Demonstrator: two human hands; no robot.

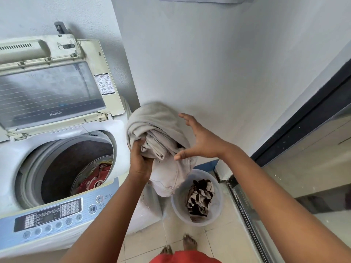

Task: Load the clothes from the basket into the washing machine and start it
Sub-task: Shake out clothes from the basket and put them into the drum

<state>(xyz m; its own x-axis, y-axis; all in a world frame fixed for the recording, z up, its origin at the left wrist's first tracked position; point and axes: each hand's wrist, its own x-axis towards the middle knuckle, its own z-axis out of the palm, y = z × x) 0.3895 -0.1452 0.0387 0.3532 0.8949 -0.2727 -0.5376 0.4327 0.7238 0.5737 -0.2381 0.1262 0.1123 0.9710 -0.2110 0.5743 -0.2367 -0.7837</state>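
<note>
Now a bundled grey garment up in the air, between washing machine and wall, gripped from below by left hand. Right hand just beside it, fingers spread wide, holding nothing. Below, on floor, round basket with black-and-white cloth. Lid raised; red clothing inside drum.

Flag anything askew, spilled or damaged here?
Nothing spilled. The washing machine lid is yellowed, with chipped hinge trim at its lower edge. The left hand grips a grey garment above the basket.
</note>
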